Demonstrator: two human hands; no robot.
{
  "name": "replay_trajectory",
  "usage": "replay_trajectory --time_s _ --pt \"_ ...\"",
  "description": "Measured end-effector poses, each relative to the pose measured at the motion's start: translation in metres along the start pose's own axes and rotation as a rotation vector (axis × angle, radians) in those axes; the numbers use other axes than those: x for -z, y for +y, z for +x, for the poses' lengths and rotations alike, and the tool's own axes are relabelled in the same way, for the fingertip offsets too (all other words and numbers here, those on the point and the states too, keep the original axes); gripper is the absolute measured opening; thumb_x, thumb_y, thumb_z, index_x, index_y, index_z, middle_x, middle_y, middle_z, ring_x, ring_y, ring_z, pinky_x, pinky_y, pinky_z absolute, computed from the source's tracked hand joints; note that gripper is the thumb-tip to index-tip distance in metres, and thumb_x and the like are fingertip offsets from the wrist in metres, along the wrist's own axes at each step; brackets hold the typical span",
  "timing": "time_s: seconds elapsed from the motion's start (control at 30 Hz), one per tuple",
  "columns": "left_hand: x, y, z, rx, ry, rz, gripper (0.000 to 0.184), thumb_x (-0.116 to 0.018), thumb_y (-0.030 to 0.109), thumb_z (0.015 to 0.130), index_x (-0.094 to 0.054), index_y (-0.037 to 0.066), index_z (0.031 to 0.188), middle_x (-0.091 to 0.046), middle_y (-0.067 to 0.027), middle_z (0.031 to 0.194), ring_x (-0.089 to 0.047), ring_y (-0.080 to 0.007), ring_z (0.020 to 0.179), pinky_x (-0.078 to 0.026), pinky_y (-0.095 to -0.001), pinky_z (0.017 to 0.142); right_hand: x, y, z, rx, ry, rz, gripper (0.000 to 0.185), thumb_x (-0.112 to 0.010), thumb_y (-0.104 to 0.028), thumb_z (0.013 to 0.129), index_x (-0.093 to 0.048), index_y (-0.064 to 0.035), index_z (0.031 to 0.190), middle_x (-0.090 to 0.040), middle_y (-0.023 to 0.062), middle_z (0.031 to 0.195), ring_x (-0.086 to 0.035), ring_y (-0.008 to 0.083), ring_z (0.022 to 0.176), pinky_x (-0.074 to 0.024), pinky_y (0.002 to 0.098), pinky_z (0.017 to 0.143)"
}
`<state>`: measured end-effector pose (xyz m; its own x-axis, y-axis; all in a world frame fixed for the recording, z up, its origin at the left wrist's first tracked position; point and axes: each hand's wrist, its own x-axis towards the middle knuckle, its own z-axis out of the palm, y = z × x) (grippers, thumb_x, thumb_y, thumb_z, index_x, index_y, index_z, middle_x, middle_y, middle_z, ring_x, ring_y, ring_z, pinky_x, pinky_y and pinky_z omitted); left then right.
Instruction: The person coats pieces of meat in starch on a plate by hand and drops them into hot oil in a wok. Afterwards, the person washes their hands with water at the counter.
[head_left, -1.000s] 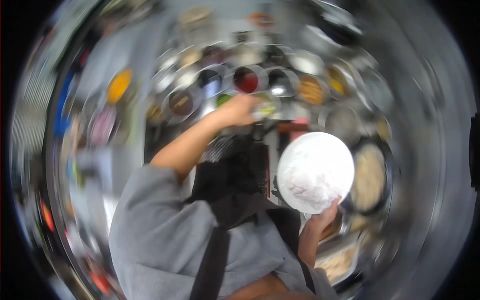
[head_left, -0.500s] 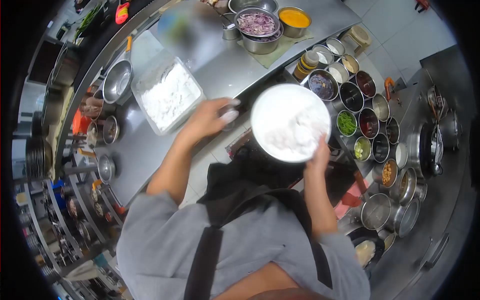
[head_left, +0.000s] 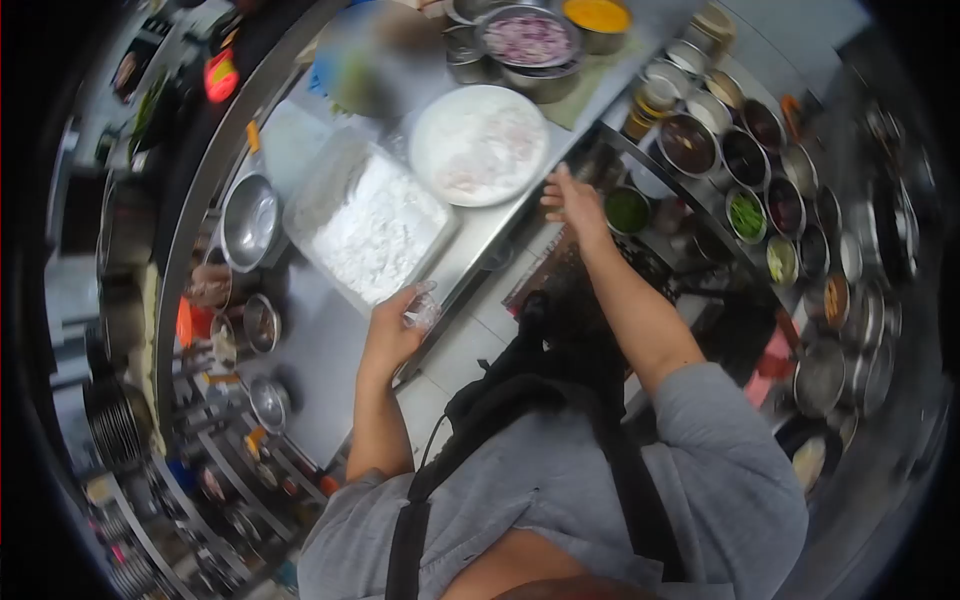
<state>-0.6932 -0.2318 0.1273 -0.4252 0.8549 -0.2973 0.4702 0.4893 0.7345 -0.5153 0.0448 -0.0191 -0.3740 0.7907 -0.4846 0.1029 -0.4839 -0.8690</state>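
Note:
A round white bowl [head_left: 490,198] stands on the steel counter, with pale flour-coated pieces [head_left: 485,160] in it. My right hand [head_left: 577,205] is open and apart from the bowl, just off its lower right side, fingers loosely spread. A clear rectangular tub [head_left: 305,215] of white flour-like powder [head_left: 370,225] sits left of the bowl. At the tub's near corner is my left hand [head_left: 398,325], closed on what looks like crumpled clear plastic [head_left: 424,310]; blur hides its exact form.
Chopped onions [head_left: 527,40] in a steel bowl and a container of orange-yellow liquid [head_left: 598,14] stand at the back. A strainer [head_left: 250,220] lies left of the tub. Several sauce and ingredient pots [head_left: 745,160] fill the right station. The counter's front edge runs diagonally between my hands.
The white bowl has gone from my right hand to the counter beside the tub, and that hand has let go. My left hand has moved down to the tub's near corner.

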Motion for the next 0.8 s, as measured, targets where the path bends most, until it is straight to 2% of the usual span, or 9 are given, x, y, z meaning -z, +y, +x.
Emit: replay_trajectory --time_s 0.13,0.23,0.37,0.43,0.47,0.53,0.6,0.73,0.8 --pt "-0.026 0.015 0.024 -0.221 -0.078 -0.017 0.036 -0.068 0.018 0.082 -0.063 0.006 0.115 -0.068 -0.0126 0.091 -0.062 -0.0167 0.080 -0.049 -0.0296 0.070 0.074 0.034 -0.076 -0.090 0.020 -0.212 0.052 -0.048 -0.047 0.093 -0.066 0.0013 0.100 -0.066 0.0169 0.092 -0.064 0.0232 0.077 -0.0530 0.0367 0.069" --pt "-0.063 0.023 0.062 -0.293 -0.298 -0.095 0.037 -0.068 0.014 0.082 -0.062 0.004 0.117 -0.067 -0.0095 0.092 -0.062 -0.0155 0.083 -0.049 -0.0280 0.077 0.150 0.090 -0.162 0.119 0.490 -0.869 0.036 -0.046 -0.030 0.093 -0.066 0.0003 0.087 -0.066 0.0186 0.091 -0.063 0.0320 0.085 -0.0506 0.0408 0.074" --pt "-0.119 0.085 0.101 -0.445 -0.590 0.021 0.038 -0.068 0.012 0.082 -0.061 0.003 0.118 -0.066 -0.0082 0.092 -0.061 -0.0150 0.084 -0.049 -0.0286 0.080 0.269 0.192 -0.289 0.015 0.692 -1.175 0.020 -0.049 -0.016 0.088 -0.061 -0.0015 0.083 -0.063 0.0191 0.085 -0.061 0.0351 0.089 -0.0480 0.0465 0.075" --pt "-0.150 0.146 0.094 -0.568 -0.647 0.145 0.035 -0.068 0.012 0.082 -0.062 0.004 0.116 -0.068 -0.0106 0.091 -0.062 -0.0175 0.082 -0.048 -0.0300 0.079 0.306 0.248 -0.344 -0.001 1.187 -0.832 0.015 -0.051 -0.014 0.089 -0.059 -0.0032 0.082 -0.062 0.0152 0.079 -0.063 0.0285 0.078 -0.0486 0.0405 0.064" --pt "-0.166 0.169 0.093 -0.652 -0.686 0.190 0.035 -0.068 0.011 0.081 -0.062 0.004 0.115 -0.068 -0.0123 0.091 -0.063 -0.0184 0.082 -0.049 -0.0302 0.078 0.308 0.250 -0.380 0.030 1.259 -0.231 0.016 -0.052 -0.016 0.091 -0.058 -0.0035 0.084 -0.061 0.0124 0.076 -0.061 0.0236 0.071 -0.0476 0.0367 0.060" --pt "-0.203 0.213 0.085 -0.760 -0.740 0.243 0.036 -0.068 0.010 0.081 -0.062 0.003 0.115 -0.069 -0.0140 0.091 -0.064 -0.0193 0.081 -0.049 -0.0304 0.077 0.294 0.212 -0.448 0.086 1.287 0.389 0.017 -0.053 -0.018 0.092 -0.058 -0.0038 0.085 -0.060 0.0096 0.074 -0.060 0.0187 0.064 -0.0467 0.0328 0.056" --pt "-0.242 0.254 0.070 -1.009 -0.819 0.236 0.038 -0.067 0.008 0.079 -0.062 0.003 0.116 -0.069 -0.0167 0.092 -0.066 -0.0209 0.081 -0.050 -0.0317 0.075 0.268 0.182 -0.494 -0.153 1.410 -0.023 0.023 -0.056 -0.027 0.093 -0.060 -0.0045 0.091 -0.060 0.0070 0.072 -0.056 0.0144 0.054 -0.0457 0.0284 0.052" --pt "-0.311 0.318 0.016 -0.983 -0.978 0.332 0.040 -0.066 0.007 0.076 -0.061 0.004 0.116 -0.068 -0.0186 0.097 -0.067 -0.0250 0.088 -0.049 -0.0336 0.079 0.239 0.230 -0.517 -0.227 1.592 0.107 0.027 -0.059 -0.031 0.091 -0.063 -0.0051 0.097 -0.063 0.0081 0.072 -0.058 0.0160 0.052 -0.0467 0.0283 0.053" --pt "-0.348 0.334 0.000 -1.054 -1.033 0.362 0.040 -0.066 0.007 0.076 -0.061 0.004 0.116 -0.068 -0.0192 0.098 -0.066 -0.0259 0.089 -0.049 -0.0341 0.080 0.233 0.246 -0.515 -0.289 1.533 -0.076 0.027 -0.060 -0.031 0.090 -0.064 -0.0060 0.099 -0.065 0.0092 0.071 -0.062 0.0156 0.056 -0.0483 0.0284 0.053"
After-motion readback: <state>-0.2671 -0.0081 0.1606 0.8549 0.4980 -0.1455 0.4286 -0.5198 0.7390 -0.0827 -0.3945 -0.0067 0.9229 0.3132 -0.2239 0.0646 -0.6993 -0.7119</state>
